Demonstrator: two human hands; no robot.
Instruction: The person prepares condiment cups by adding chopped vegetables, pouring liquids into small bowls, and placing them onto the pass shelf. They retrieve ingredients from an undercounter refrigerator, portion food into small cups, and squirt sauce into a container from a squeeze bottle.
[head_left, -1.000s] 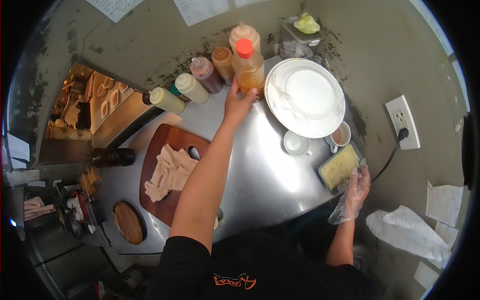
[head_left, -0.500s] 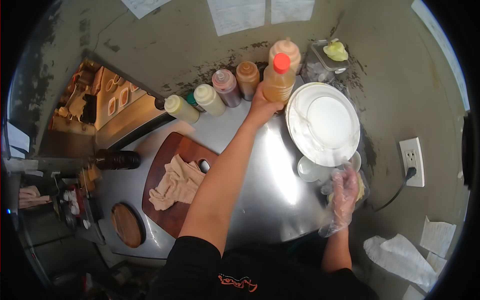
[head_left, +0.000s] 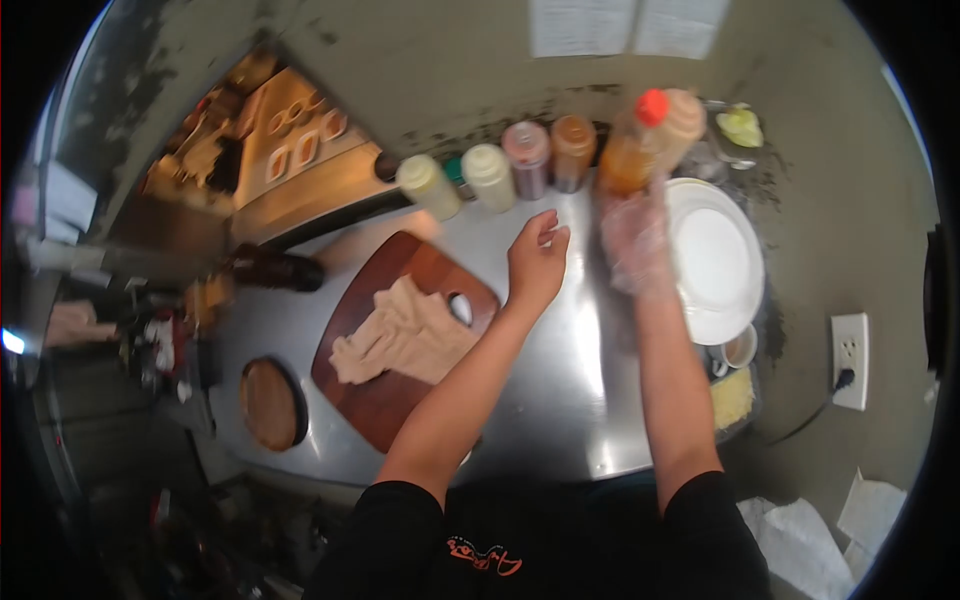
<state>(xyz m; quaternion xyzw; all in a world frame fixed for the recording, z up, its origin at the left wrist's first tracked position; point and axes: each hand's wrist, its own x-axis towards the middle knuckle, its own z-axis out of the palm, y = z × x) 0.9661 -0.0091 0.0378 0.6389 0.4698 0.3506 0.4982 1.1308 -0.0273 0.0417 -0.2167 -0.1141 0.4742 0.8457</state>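
My left hand [head_left: 538,262] is bare and hovers over the steel counter, right of the cutting board. Its fingers are loosely curled and apart, with nothing between them. My right hand [head_left: 636,240], in a clear plastic glove, is around the lower part of a red-capped bottle [head_left: 630,155] of amber liquid; motion blurs the fingers. The bottle stands upright between a brown squeeze bottle [head_left: 573,152] and a pale orange squeeze bottle [head_left: 681,125]. White plates [head_left: 715,255] are stacked just right of my gloved hand.
A crumpled tan cloth [head_left: 405,330] lies on the wooden cutting board [head_left: 360,290]. Several squeeze bottles line the wall, including a white one [head_left: 488,178]. A round wooden board [head_left: 270,403], a dark bottle [head_left: 277,268] and a container of pale yellow food [head_left: 733,400] are at the sides.
My left hand has let go of the red-capped bottle and come back toward me. My gloved right hand has moved from beside the plates up to that bottle. The view has shifted.
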